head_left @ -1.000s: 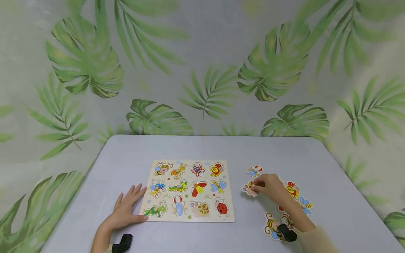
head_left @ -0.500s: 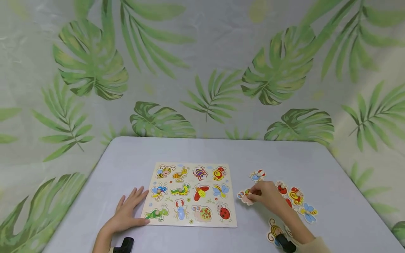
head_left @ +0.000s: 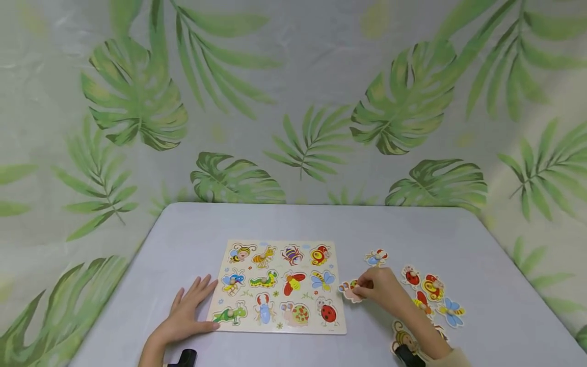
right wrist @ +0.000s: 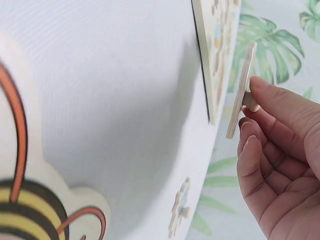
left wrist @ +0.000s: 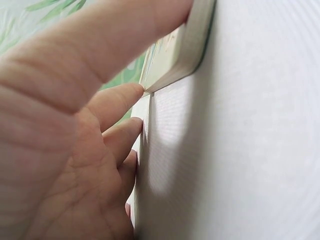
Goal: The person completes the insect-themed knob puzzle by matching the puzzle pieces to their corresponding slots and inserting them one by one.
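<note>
Logging two bare hands at one white table [head_left: 275,221], as I viewed them remotely:

Item, right hand [head_left: 382,289], right of centre in the head view: thumb and forefinger pinched the small knob [right wrist: 251,102] of a snail piece [head_left: 348,292]; the other fingers were curled in.

Item, snail piece: located just beside the right edge of the puzzle board [head_left: 312,329], held up off the tabletop (the right wrist view gave it to me edge-on).

Item, left hand [head_left: 187,311], lower left of the head view: fingers spread, tips at the board's left edge, thumb on its lower left corner.

Item, puzzle board: flat, lower centre, three rows of four insect pictures, a snail picture [head_left: 295,313] third along the bottom row.

Item, loose pieces, right side of the frame: a blue beetle [head_left: 376,258] above the right hand; a ladybird [head_left: 410,276], a yellow-and-red piece [head_left: 433,288], a red-winged piece [head_left: 422,302] and a blue-winged one [head_left: 451,312] clustered right of it; a bee [head_left: 403,336] at lower right, partly covered by a black wrist device [head_left: 409,357].

Item, backdrop [head_left: 238,173]: pale, printed with green leaves, filling the upper frame.
</note>
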A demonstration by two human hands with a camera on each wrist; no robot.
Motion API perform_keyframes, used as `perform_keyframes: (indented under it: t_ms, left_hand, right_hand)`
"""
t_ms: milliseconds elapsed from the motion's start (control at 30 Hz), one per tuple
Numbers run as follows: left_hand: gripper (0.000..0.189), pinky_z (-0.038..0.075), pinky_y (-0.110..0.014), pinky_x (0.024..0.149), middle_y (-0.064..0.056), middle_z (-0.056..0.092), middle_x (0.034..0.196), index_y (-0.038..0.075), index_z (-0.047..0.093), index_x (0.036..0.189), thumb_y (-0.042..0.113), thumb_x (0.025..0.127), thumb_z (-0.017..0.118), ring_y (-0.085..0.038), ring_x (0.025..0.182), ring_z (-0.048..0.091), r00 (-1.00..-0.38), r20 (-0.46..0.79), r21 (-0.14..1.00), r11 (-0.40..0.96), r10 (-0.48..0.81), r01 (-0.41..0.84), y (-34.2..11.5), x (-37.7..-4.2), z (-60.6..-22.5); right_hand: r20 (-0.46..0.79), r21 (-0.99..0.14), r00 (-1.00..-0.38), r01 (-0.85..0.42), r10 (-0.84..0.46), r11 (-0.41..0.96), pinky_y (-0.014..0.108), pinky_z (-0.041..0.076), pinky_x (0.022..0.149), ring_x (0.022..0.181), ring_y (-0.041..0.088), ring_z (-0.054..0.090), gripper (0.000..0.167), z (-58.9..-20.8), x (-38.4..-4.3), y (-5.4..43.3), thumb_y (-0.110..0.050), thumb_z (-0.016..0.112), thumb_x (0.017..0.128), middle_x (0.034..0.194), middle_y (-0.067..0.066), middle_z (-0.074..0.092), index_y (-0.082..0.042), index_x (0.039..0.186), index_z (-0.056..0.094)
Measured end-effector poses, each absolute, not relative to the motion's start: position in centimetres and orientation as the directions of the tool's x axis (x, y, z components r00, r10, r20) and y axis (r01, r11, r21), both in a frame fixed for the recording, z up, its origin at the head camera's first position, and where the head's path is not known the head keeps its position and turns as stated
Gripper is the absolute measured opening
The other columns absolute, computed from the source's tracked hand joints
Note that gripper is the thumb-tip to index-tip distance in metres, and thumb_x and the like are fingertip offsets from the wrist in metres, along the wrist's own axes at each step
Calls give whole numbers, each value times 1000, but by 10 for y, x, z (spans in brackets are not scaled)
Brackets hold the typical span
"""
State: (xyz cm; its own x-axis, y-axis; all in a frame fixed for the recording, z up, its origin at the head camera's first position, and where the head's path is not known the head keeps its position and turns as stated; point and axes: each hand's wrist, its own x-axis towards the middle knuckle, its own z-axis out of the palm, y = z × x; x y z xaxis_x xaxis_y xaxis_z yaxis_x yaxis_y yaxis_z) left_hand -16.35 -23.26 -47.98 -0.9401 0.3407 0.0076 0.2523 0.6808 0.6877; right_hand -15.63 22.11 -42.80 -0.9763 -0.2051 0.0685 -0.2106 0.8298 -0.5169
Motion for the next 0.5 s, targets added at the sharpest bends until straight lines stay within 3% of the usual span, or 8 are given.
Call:
perform_keyframes:
  t_ms: [267, 500]
  left_hand:
    - [96, -3, -68, 108, -22, 26, 153, 12, 41, 142, 42, 60, 82, -51, 140, 12, -942, -47, 691, 692, 331, 209, -233, -155, -487]
    - [95, -2, -67, 109, -21, 28, 153, 11, 41, 142, 42, 61, 81, -50, 141, 14, -942, -7, 674, 698, 335, 243, -234, -162, -481]
  right_hand:
    - [38, -549, -974, -207, -224, 810, 15, 41, 50, 58, -5, 43, 11, -430, -148, 213, -20, 74, 77, 66, -7, 60, -11, 72, 70]
    - [114, -543, -965, -258, -235, 799, 14, 42, 51, 57, -6, 43, 11, -430, -149, 202, -19, 76, 75, 63, -8, 59, -13, 69, 69]
